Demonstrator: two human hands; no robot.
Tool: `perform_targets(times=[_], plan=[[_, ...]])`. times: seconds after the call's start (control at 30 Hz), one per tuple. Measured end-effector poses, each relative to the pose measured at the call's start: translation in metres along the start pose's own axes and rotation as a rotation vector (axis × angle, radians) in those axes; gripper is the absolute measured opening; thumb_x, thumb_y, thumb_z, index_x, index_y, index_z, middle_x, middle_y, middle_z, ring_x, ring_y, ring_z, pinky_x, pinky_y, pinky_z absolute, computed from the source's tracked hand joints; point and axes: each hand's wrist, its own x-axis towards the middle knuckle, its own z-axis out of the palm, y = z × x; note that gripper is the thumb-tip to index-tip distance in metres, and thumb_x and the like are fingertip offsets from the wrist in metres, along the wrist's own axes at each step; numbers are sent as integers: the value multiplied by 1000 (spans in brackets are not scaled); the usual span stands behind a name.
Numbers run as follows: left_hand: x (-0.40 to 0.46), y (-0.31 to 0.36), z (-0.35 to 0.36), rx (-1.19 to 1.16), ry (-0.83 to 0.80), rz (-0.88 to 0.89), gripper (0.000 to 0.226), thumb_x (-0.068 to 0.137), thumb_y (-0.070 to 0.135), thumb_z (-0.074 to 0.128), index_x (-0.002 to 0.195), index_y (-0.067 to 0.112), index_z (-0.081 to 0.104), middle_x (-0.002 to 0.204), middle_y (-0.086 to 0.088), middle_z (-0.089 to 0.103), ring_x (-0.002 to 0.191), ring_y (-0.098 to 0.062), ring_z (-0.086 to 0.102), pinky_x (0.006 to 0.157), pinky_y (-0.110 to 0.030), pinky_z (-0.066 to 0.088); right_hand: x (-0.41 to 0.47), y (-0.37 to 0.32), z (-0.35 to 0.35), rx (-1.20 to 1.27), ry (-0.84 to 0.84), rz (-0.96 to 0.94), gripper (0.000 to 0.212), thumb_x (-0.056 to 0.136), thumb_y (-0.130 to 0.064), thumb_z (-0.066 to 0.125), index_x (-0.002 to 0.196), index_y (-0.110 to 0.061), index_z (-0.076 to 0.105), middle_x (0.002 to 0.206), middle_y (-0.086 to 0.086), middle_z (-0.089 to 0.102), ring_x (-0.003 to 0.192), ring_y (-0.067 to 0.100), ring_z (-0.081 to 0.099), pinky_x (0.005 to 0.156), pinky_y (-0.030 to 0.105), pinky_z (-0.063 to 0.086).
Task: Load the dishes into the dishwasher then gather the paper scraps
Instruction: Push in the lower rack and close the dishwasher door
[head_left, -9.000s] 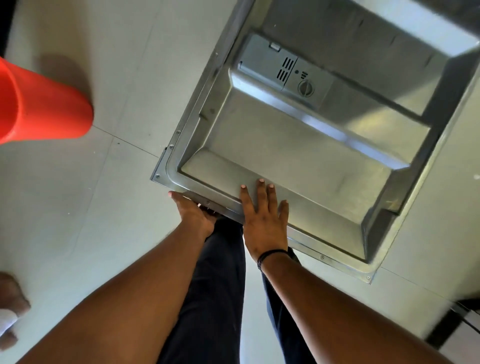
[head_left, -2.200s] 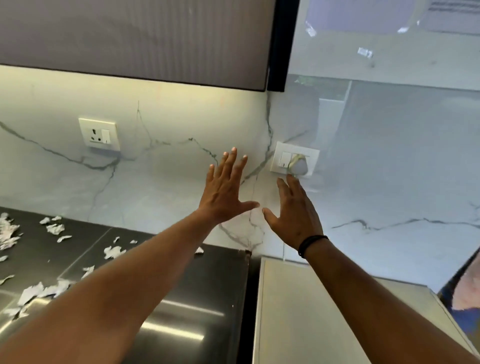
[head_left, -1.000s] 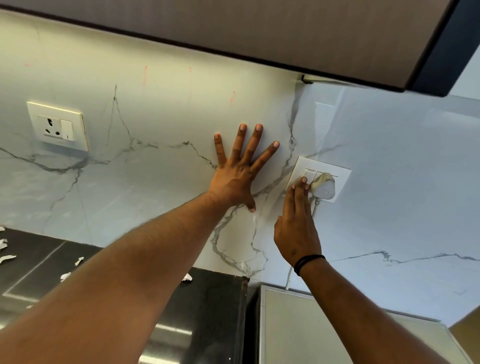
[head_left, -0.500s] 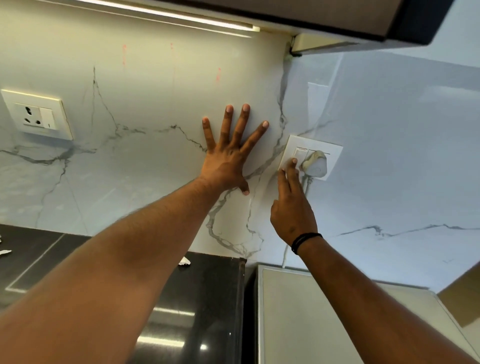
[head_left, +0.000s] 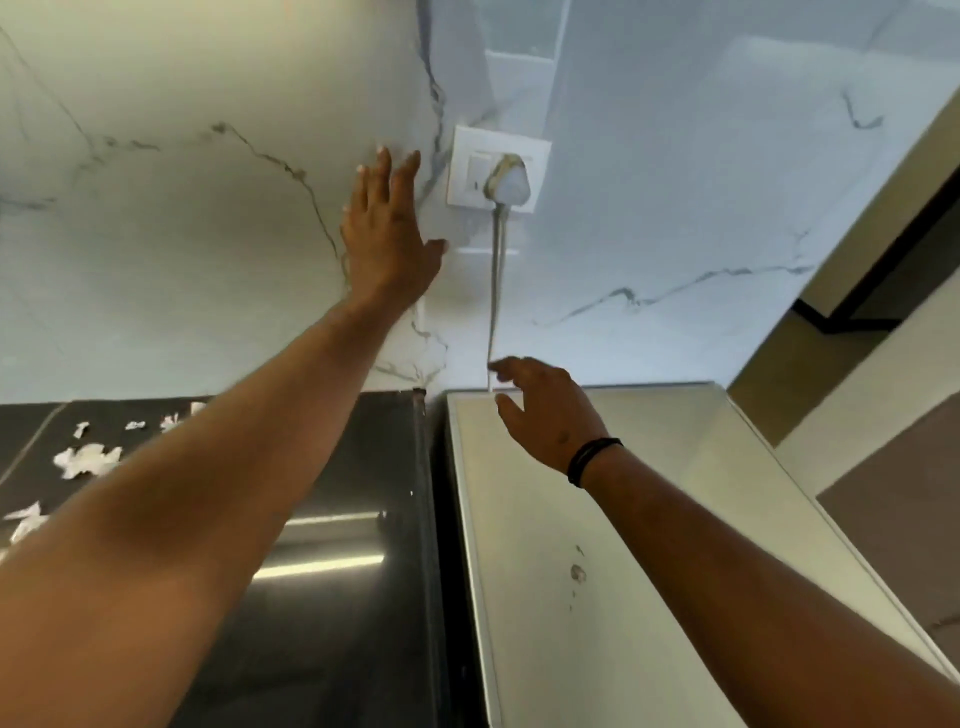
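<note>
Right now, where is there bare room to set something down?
The pale appliance top right of the dark gap, below the cord, is bare. The dark counter is crowded with paper scraps at its left.

The wall (head_left: 182, 234) is white marble, run through with thin grey and brownish veins. On it sits a white socket plate (head_left: 498, 169) with a white, slightly grimy plug (head_left: 508, 182); a pale grey cord (head_left: 496, 291) hangs below the plate. Below and left of the plate, the bench (head_left: 332, 571) is glossy black, streaked with bright reflections and dotted with white paper scraps (head_left: 85, 460). Right of it lies a pale off-white appliance top (head_left: 545, 597), lightly speckled. A black band (head_left: 589, 457) rings the right wrist.
</note>
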Motion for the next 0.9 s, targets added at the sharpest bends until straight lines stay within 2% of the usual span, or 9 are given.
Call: perform_targets(times=[0.1,0.27,0.33,0.4,0.5,0.6,0.7,0.8,0.9], plan=[[-100,13,27,-226,61,2,54,90,23,71,141,20,52,146,-7,48,133,-26,47,110,-46,43,-58,23,20,36,-126,109,28,97,-28,58,122,-21,67,114,-1,72,106,18,66,95,38,53],[-300,15,62,-394,-344,-51,26,90,23,74,116,23,70,120,5,65,113,-13,61,101,-37,51,-184,83,74,-52,-403,344,43,99,-43,55,138,-24,54,144,1,52,133,19,45,111,29,35],[-364,15,66,-365,-478,-62,28,92,28,72,120,27,70,128,9,63,121,-10,56,108,-30,44,-235,104,90,-81,-407,436,57,98,-55,48,146,-25,45,158,1,35,145,21,31,117,29,27],[-405,10,68,-353,-573,-105,32,95,32,68,126,29,68,139,9,58,132,-10,48,114,-26,35,-282,116,105,-154,-352,456,77,91,-73,26,153,-29,35,165,0,19,153,22,18,121,32,19],[-441,2,67,-331,-681,-110,40,98,37,64,137,27,62,155,5,44,149,-15,30,124,-36,25,-343,116,123,-314,-269,449,72,96,-65,7,159,-33,17,168,-2,5,155,24,3,123,43,13],[-472,6,65,-119,-797,34,62,101,50,51,156,30,33,169,7,4,156,-15,-9,128,-39,5,-367,107,126,-340,-224,484,66,100,-56,9,160,-30,13,168,2,4,155,28,2,122,50,14],[-495,25,63,71,-777,58,69,103,57,31,162,28,9,169,4,-14,153,-20,-24,123,-38,-11,-375,112,127,-354,-251,439,70,98,-58,5,161,-27,9,168,5,-1,155,31,-2,122,53,12],[-512,40,66,175,-728,35,71,103,57,19,162,21,7,170,-3,-10,154,-25,-21,124,-44,-8,-384,112,127,-354,-270,418,72,98,-60,6,161,-25,11,168,9,2,154,35,1,121,57,14],[-524,43,67,215,-684,25,67,105,52,22,162,17,20,170,-6,4,156,-29,-8,126,-51,11,-404,104,133,-340,-267,415,72,99,-60,5,161,-24,6,168,10,-2,154,37,-5,122,57,7]])
